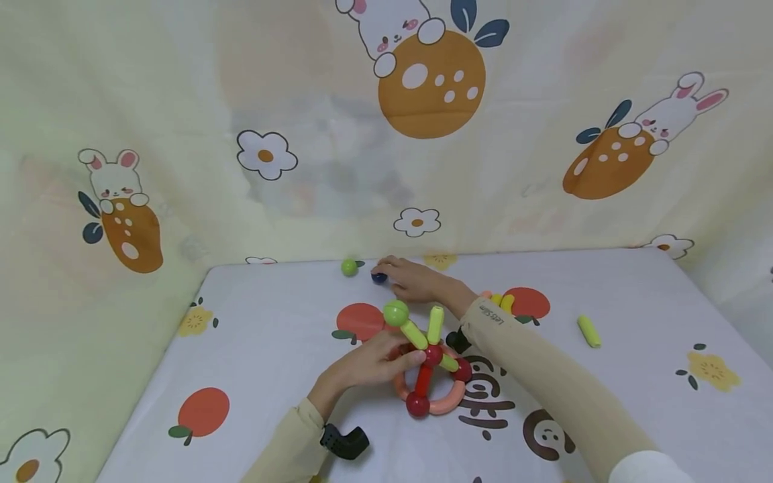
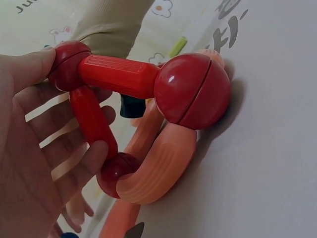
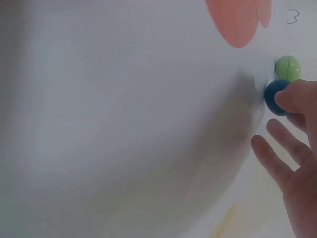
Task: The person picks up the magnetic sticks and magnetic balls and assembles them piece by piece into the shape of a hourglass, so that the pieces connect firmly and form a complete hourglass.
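My left hand (image 1: pixel 374 359) grips a toy frame of magnetic rods and balls. In the left wrist view, the thumb and fingers are at its upper red ball (image 2: pixel 69 64) and a red rod (image 2: pixel 94 121). Salmon curved rods (image 2: pixel 163 171) and red balls (image 1: pixel 418 404) make up its base, close to the table. Light-green rods (image 1: pixel 436 325) rise from its top ball, one tipped by a green ball (image 1: pixel 395 312). Toward the table's back edge, my right hand (image 1: pixel 417 280) pinches a dark blue ball (image 3: pixel 272 96) between thumb and finger. Beside it sits a loose green ball (image 3: pixel 288 68).
A light-green rod (image 1: pixel 589 331) lies alone on the right side of the table. Yellow and pink curved pieces (image 1: pixel 506 303) lie behind my right forearm, partly hidden. A printed cloth (image 1: pixel 326 194) hangs behind the table's back edge.
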